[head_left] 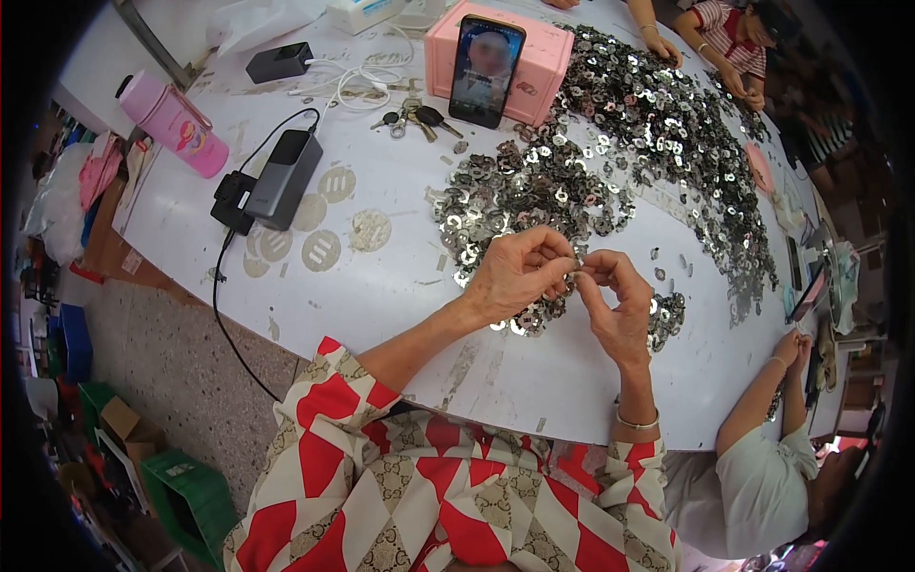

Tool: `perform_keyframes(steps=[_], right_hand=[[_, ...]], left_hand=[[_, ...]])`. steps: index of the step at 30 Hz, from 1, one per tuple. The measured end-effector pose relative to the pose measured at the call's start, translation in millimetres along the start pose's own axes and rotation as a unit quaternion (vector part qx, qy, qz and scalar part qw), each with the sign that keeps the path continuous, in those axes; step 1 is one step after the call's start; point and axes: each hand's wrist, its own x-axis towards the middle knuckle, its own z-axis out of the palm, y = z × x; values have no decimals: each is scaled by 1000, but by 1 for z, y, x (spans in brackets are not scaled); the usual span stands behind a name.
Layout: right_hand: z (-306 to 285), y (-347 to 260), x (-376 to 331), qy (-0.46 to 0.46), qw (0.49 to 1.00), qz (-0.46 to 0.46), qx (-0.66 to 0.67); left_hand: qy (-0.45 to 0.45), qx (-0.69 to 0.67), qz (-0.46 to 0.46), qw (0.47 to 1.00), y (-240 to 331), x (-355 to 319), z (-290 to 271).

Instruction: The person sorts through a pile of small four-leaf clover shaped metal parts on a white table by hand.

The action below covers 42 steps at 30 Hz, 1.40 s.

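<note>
My left hand and my right hand meet at the fingertips above the near edge of a pile of small silvery metal pieces. Thumb and fingers of each hand are pinched together. Whatever sits between them is too small to make out. Many of the pieces look like flat, open rings. A smaller cluster of metal pieces lies just to the right of my right hand, and a few more lie under my hands.
Behind the pile, a phone leans on a pink box. Keys, a grey power brick, cables and a pink bottle stand at left. A larger heap spreads far right. Other people work at the table's far and right sides.
</note>
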Motion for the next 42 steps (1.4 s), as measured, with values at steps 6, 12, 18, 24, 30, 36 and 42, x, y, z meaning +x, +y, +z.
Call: perform_keyframes(steps=[6,12,18,24,30,36,42], right_hand=[[-1,1,-5,-23,989,98,105],[-1,2,-3,-32,968,149,202],[-7,9,-2,-30,934,201,293],[-5,7,-1,-39,930,213,297],[-3,4,-2,-35,937,218,271],[-3,5,-1,-37,936,213,279],[-5,4,-1,-35,931,218,289]], left_hand=[[3,-9,-3,1000,1,-1,3],[-15,-5,-6,1000,-1,-1,-1],[-48,-19,1,999,1,0,-1],[-43,-14,6,999,-2,-1,-2],[-30,2,10,1000,0,0,0],[-27,21,7,999,5,-2,0],[-29,35,-7,999,5,0,1]])
